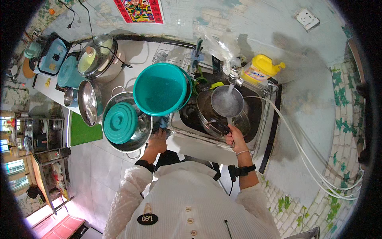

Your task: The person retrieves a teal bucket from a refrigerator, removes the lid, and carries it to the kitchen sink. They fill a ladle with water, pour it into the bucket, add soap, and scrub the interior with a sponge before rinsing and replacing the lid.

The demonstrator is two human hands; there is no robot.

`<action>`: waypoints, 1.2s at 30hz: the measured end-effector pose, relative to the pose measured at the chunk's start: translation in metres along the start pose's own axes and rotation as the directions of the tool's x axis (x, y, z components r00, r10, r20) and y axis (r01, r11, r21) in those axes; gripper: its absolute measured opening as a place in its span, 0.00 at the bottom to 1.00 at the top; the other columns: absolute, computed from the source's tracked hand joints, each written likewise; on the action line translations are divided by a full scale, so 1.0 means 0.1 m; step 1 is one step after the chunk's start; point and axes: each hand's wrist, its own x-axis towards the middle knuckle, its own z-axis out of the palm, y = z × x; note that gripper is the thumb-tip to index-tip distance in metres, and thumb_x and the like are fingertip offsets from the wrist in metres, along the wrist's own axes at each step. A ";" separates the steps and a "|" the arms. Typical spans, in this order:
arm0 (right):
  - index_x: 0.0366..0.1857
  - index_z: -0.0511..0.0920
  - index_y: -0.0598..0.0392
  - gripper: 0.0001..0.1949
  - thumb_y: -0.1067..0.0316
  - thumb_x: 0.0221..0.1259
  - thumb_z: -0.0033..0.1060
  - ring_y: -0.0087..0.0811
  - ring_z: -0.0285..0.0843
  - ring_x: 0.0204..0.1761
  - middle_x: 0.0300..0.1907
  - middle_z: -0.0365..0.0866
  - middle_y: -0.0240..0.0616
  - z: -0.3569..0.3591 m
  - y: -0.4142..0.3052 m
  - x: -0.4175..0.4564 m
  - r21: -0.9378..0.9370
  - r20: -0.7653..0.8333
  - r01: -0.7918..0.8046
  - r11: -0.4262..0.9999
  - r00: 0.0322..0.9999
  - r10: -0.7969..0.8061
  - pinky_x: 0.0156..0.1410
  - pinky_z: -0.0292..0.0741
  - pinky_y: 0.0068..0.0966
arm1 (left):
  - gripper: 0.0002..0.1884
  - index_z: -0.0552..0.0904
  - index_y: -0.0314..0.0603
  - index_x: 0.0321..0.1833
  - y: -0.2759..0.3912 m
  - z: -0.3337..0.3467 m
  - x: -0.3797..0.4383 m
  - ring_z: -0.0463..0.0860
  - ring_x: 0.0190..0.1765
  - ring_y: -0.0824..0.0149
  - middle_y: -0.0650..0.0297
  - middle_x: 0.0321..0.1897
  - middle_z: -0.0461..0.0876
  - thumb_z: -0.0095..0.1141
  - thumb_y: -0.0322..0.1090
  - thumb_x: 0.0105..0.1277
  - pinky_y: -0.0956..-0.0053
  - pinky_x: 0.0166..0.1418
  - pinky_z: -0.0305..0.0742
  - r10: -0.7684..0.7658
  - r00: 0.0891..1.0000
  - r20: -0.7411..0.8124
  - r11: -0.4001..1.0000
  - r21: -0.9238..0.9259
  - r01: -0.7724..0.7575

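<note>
My right hand point(237, 138) grips the handle of a metal water ladle point(227, 101) above the sink point(188, 131). Water runs into it from the chrome faucet point(235, 76), and its bowl looks partly filled. Beneath the ladle, a round pan point(204, 115) sits in the basin, its contents hard to make out. My left hand point(157, 141) is at the counter's front edge, beside a dark blue cloth point(161, 123). Its fingertips are partly hidden, so whether it holds the cloth is unclear. Next to it stands a two-handled steel pot point(146, 131) with a teal lid point(120, 122) in it.
Left of the sink stands a teal plastic basin point(159, 89). Further left are a steel bowl point(89, 103) and an electric pot with a glass lid point(97, 56). A yellow detergent jug point(259, 68) is behind the sink, and a white hose point(286, 119) hangs at right.
</note>
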 end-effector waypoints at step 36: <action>0.30 0.61 0.46 0.12 0.59 0.69 0.52 0.16 0.51 0.13 0.17 0.58 0.24 0.02 0.00 0.05 0.082 0.026 -0.030 0.996 0.999 0.028 0.15 0.50 0.18 | 0.40 0.55 0.32 0.72 -0.02 0.06 0.02 0.57 0.72 0.45 0.41 0.73 0.50 0.55 0.42 0.59 0.56 0.73 0.59 0.006 1.000 -0.025 0.999 0.044 -0.005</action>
